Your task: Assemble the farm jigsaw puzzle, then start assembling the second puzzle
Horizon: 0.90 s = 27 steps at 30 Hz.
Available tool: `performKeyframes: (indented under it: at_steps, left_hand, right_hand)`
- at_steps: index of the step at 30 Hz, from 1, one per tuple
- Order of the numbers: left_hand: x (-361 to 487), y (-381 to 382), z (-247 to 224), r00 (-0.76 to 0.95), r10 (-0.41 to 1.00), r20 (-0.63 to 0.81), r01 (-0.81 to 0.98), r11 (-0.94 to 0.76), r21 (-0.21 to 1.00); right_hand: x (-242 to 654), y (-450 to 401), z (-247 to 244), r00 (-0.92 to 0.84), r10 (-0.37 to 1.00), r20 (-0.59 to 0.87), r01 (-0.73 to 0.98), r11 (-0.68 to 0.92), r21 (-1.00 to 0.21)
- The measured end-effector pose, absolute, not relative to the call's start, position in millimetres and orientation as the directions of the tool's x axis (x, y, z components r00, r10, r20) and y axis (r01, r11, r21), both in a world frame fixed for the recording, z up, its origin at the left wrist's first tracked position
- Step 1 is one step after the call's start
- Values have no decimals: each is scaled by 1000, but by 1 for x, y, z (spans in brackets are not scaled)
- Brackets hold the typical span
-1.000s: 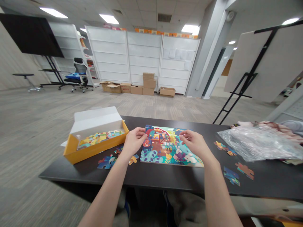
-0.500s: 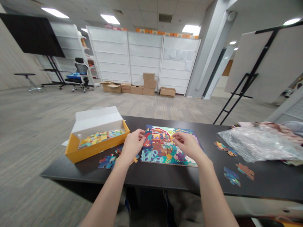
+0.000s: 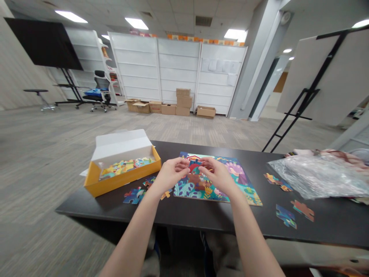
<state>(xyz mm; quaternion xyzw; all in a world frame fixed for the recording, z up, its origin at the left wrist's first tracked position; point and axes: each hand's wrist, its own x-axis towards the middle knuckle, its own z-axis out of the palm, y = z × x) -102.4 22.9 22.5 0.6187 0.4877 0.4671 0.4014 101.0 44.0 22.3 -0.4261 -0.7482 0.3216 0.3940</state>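
A colourful jigsaw puzzle (image 3: 242,184) with a farm picture lies flat on the dark table. Over its left half, my two hands are close together. A blue and red puzzle piece (image 3: 195,167) is between them, its knob pointing away from me. My left hand (image 3: 172,173) pinches the left side of this piece, and my right hand (image 3: 216,174) has the right side at its fingertips. The hands cover part of the barn picture. Left of the puzzle, loose puzzle pieces (image 3: 134,195) lie partly behind my left forearm.
A yellow box (image 3: 123,179) with its white lid raised holds more pieces at the left of the table (image 3: 115,212). On the right are several loose pieces (image 3: 286,216) and a clear plastic bag (image 3: 319,175). Cardboard boxes (image 3: 183,102) stand by white shelves beyond.
My hands have come together over the puzzle, the left moving right and the right moving left. A blue and red piece now shows between them. The puzzle's right side is uncovered.
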Motion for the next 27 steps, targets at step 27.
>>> performKeyframes:
  at_steps: [27]
  left_hand:
    - [-127, 29, 5, -30, 999, -13, 631, 29, 775]
  right_hand:
    - [109, 36, 15, -588, 808, -21, 609, 425, -670]
